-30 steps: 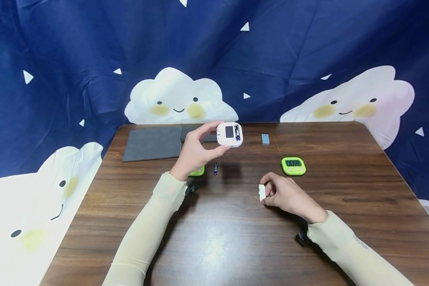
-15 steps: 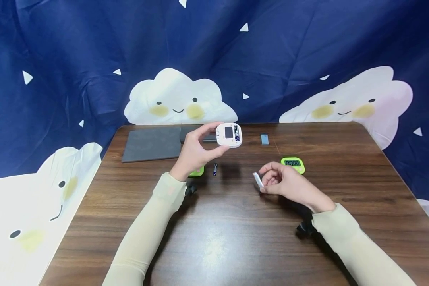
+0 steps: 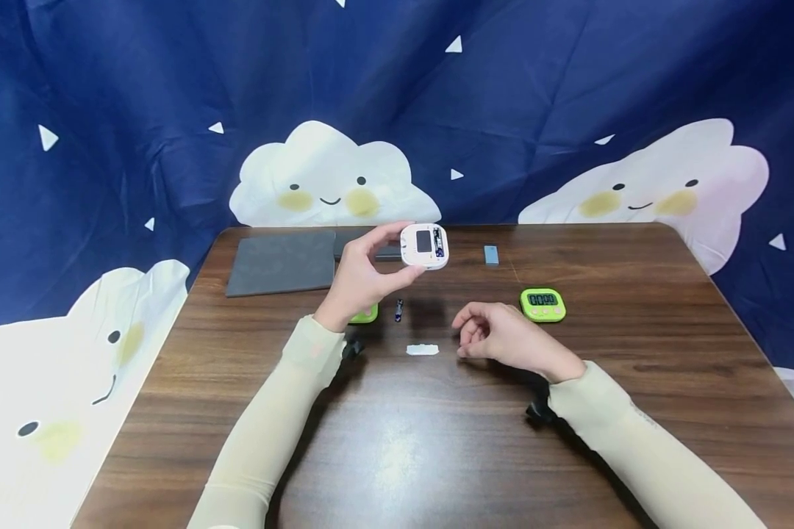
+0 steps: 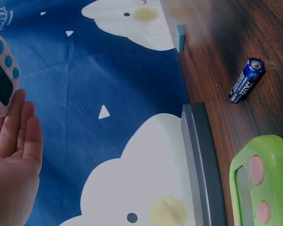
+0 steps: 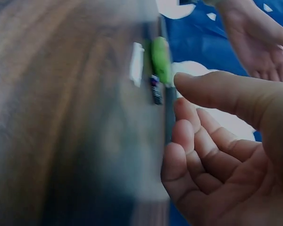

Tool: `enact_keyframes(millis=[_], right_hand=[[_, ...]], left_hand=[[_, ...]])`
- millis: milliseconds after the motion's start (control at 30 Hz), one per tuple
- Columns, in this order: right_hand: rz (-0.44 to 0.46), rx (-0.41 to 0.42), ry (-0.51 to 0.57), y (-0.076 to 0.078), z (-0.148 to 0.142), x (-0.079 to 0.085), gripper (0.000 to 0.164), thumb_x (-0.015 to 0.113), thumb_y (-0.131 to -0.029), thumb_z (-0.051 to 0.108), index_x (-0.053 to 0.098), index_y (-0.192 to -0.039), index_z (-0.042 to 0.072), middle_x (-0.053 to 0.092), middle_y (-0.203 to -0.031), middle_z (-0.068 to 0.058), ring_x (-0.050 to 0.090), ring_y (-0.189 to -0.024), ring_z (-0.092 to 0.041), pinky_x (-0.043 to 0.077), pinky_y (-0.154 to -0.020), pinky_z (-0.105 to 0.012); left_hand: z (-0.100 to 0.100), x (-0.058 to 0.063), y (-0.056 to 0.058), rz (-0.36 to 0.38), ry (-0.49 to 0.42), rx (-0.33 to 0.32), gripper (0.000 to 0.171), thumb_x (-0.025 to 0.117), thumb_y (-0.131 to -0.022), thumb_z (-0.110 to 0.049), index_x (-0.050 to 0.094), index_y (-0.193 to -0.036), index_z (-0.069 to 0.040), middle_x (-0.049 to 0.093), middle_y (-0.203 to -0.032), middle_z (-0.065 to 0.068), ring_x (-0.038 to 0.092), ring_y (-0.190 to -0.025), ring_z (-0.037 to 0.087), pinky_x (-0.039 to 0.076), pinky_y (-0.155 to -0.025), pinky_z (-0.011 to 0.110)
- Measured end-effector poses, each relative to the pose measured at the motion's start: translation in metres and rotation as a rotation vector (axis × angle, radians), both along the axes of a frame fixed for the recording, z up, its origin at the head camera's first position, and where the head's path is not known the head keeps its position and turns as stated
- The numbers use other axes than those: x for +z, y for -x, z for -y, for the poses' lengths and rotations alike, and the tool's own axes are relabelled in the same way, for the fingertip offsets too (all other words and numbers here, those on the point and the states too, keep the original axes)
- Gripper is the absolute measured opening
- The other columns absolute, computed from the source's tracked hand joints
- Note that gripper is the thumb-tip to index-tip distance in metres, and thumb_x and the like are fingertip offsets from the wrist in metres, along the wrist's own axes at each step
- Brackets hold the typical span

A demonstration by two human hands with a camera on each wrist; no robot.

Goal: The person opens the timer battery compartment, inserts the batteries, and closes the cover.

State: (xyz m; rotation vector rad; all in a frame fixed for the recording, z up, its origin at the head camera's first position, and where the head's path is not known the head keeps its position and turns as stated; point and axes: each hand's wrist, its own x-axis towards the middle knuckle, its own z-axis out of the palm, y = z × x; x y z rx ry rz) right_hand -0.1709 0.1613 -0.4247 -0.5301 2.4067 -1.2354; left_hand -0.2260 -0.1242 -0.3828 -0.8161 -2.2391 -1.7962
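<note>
The left hand [image 3: 364, 275] is raised over the far middle of the table [image 3: 397, 455], its forearm reaching up from the near left in a cream sleeve. It pinches a white timer [image 3: 426, 257] by its edges, thumb along the near edge and fingers along the far one. The timer's back is turned toward the person; in the left wrist view its front shows a dark screen and round blue buttons.

The right hand [image 3: 503, 334] holds nothing. It hovers over the table right of the middle, palm turned left, fingers loosely bent and the thumb apart from them. Its forearm comes in from the near right.

On the back of the timer, right of a dark square, the battery slot [image 3: 440, 242] is uncovered, and a dark blue battery lies in it. A white strip [image 3: 423, 350] lies on the table between the two hands, nearer the right fingertips and apart from them. A loose blue battery [image 3: 399, 310] lies beyond the strip, slightly to its left.

A green timer [image 3: 542, 305] lies just beyond the right hand. Another green timer [image 3: 365, 316] is partly hidden by the left wrist. Farther back are a small blue block [image 3: 491, 255] and, at the far left, a flat gray board [image 3: 281, 263].
</note>
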Motion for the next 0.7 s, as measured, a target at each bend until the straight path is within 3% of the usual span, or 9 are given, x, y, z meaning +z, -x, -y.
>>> enact_keyframes(millis=[233, 367, 633, 700], right_hand=[[-0.128, 0.047, -0.112, -0.001, 0.030, -0.011, 0.028, 0.095, -0.090, 0.015, 0.078, -0.112, 0.008, 0.074, -0.090, 0.003, 0.065, -0.082, -0.010, 0.053, -0.073, -0.022], [-0.201, 0.068, -0.175, 0.002, 0.047, -0.012, 0.025, 0.096, -0.089, 0.018, 0.080, -0.108, 0.011, 0.076, -0.094, 0.002, 0.065, -0.085, -0.008, 0.055, -0.079, -0.026], [-0.172, 0.084, -0.217, 0.012, 0.060, -0.022, 0.026, 0.098, -0.087, 0.021, 0.081, -0.104, 0.013, 0.074, -0.092, 0.002, 0.065, -0.086, -0.011, 0.056, -0.080, -0.030], [-0.210, 0.102, -0.215, 0.018, 0.058, -0.038, 0.026, 0.097, -0.087, 0.024, 0.080, -0.104, 0.013, 0.072, -0.091, 0.002, 0.064, -0.085, -0.012, 0.054, -0.077, -0.030]], left_hand=[[0.001, 0.002, -0.001, 0.005, 0.005, -0.003, 0.064, 0.093, -0.089, -0.016, 0.071, -0.149, -0.014, 0.078, -0.136, 0.010, 0.073, -0.125, 0.033, 0.052, -0.121, 0.056], [0.001, 0.003, -0.001, 0.003, 0.004, 0.003, 0.064, 0.093, -0.089, -0.015, 0.071, -0.149, -0.014, 0.079, -0.136, 0.010, 0.073, -0.125, 0.032, 0.053, -0.119, 0.050], [0.000, 0.004, -0.002, -0.012, 0.011, 0.010, 0.064, 0.094, -0.088, -0.014, 0.072, -0.148, -0.013, 0.080, -0.133, 0.011, 0.075, -0.120, 0.023, 0.054, -0.118, 0.044], [0.000, 0.004, -0.001, -0.013, 0.009, 0.011, 0.064, 0.094, -0.088, -0.015, 0.072, -0.148, -0.013, 0.080, -0.133, 0.011, 0.075, -0.120, 0.022, 0.054, -0.118, 0.042]])
